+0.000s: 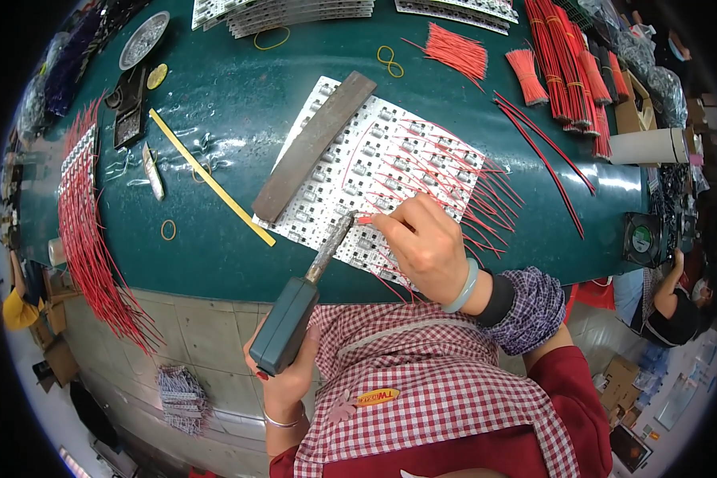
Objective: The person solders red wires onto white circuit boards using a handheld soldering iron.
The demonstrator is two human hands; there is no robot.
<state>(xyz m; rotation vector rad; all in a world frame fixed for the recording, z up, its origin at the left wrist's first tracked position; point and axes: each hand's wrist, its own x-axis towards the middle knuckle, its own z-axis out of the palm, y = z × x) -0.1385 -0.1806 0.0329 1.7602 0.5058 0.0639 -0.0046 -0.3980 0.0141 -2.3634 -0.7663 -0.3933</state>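
A white panel of small circuit boards (349,179) lies tilted on the green table, with thin red wires (442,171) fanning out from its right half. My left hand (288,386) is closed round the dark green body of a soldering iron (287,319). Its tip points away from me and meets the panel near its middle. Right beside that tip, my right hand (426,243) pinches the end of a red wire (364,219) between thumb and fingertips. Across the panel's left side rests a flat dark grey bar (315,147).
Left of the panel lie a yellow strip (211,179), a small knife (153,171) and a black tray (129,111). A wired panel (88,207) overhangs the left edge. Red wire bundles (562,64) lie back right, loose wires (542,163) nearer; a small fan (643,239) stands at right.
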